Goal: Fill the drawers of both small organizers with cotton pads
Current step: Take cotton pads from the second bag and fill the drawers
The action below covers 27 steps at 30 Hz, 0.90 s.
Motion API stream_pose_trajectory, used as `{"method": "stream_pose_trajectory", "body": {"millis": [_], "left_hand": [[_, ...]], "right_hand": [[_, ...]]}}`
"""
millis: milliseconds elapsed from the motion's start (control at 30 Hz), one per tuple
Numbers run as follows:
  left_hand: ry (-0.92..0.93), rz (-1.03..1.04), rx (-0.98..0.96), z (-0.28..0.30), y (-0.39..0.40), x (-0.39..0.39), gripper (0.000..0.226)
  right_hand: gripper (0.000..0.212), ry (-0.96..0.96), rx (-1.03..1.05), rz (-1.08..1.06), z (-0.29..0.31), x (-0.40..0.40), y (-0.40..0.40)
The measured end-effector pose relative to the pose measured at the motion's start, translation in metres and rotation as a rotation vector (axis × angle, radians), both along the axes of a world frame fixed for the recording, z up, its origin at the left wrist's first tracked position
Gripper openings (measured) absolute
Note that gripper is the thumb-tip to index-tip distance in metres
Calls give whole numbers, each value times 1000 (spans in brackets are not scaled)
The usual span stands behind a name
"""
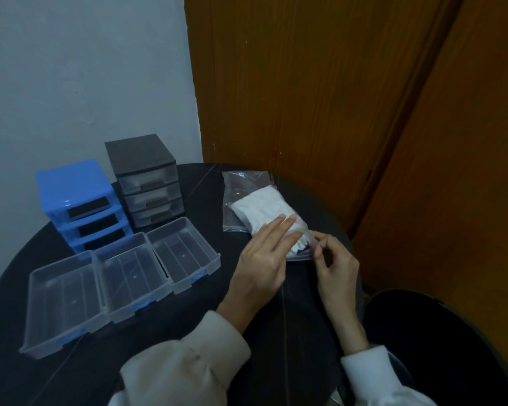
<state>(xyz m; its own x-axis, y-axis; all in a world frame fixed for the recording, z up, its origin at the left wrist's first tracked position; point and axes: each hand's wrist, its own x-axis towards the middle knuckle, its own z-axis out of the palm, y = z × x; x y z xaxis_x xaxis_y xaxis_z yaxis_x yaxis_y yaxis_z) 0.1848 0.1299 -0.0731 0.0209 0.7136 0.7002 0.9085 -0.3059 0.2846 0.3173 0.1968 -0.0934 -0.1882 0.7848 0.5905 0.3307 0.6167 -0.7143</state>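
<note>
- Nearest the camera, two pale sleeves reach over a dark round table [188,312]; a dark rounded object sits low at the right, off the table's edge.
- The left hand [261,259] lies with fingers straight and together, pressing flat on the near end of a clear zip bag [241,186]. It pins the bag rather than grips it.
- The right hand [335,268] has thumb and fingertips curled in a narrow pinch at the bag's near sealed edge, apparently on the zip strip.
- The cotton pads [264,206], a white stack, are all inside the bag, which lies on the right half of the table. None is seen loose.
- Left of the hands, three clear drawers [123,276] with blue pulls stand side by side on the table, out of their frame and holding nothing.
- Behind them stands the blue organizer [71,186], its three slots dark and open. Just beside it, to the right, is the black organizer [141,159], its three translucent drawers pushed in; their contents cannot be told.
- Farthest: a pale wall and a brown wooden door.
- Judgement: the step in hand is opening the bag; filling has not begun.
- The next move calls for parting the seal while the left hand keeps the bag down, then drawing out pads without scattering the stack.
</note>
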Motion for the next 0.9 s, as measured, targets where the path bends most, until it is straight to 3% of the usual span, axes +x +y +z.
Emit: {"method": "stream_pose_trajectory", "body": {"millis": [167,267,400,700,900], "left_hand": [[9,5,-12,-4,3,2,53],[-41,3,-26,-6,4,2,53],[-87,-9,-48,-7,4,4,48],[-74,61,6,-6,5,11,33],[-210,71,13,-8,7,17,26]], "right_hand": [[37,7,42,-105,-1,1,2],[33,2,68,-113,0,2,0],[21,-15,99,-67,3,2,-2],[19,-84,154,-50,9,1,-10],[22,-128,148,-77,8,0,-14]]}}
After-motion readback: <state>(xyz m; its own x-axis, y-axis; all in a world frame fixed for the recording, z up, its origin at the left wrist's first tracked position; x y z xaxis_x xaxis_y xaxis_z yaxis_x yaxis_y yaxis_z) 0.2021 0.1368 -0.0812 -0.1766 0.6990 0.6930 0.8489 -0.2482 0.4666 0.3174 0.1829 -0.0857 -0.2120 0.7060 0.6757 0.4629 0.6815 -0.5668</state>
